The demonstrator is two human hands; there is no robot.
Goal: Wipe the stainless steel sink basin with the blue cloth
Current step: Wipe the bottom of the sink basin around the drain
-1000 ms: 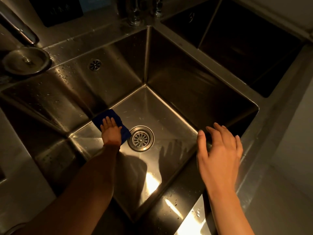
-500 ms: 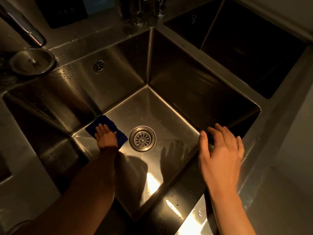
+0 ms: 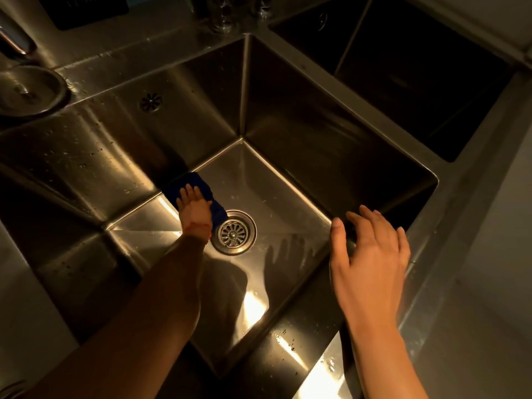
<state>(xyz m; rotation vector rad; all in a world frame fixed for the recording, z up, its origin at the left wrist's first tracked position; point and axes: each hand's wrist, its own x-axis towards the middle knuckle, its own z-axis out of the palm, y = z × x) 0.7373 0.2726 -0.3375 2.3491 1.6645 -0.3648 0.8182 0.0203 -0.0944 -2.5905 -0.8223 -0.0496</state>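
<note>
Centrally, we note the left hand (image 3: 195,209) flat, fingers straight, pressing the dark blue folded cloth (image 3: 188,184) on the stainless steel sink basin (image 3: 276,197) floor; right hand (image 3: 371,254) spread, empty, lower right.

Just one head-worn wide-angle view here, looking steeply down and forward into the sink basin (image 3: 288,214) from close above, arms reaching in from the bottom edge, a second basin (image 3: 417,82) top right.
</note>
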